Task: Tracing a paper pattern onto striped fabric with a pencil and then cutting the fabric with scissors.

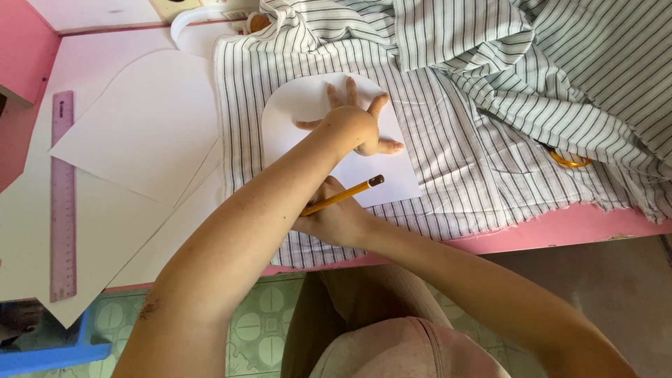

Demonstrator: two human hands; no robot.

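Note:
My left hand [353, 122] lies flat with fingers spread on a white paper pattern piece [294, 112] that has a rounded top. The pattern rests on black-and-white striped fabric [462, 140] spread over a pink table [560, 224]. My right hand [336, 217] sits under my left forearm near the pattern's lower edge and grips a yellow pencil [343, 195] with a dark end pointing up and right. The pencil's tip is hidden behind my left forearm.
Larger white paper pattern sheets [140, 133] lie on the left of the table beside a pink ruler [62, 196]. An orange-handled tool [570, 161] peeks from under bunched fabric on the right. A blue bin [49, 353] and green floor tiles [259, 329] are below the table's edge.

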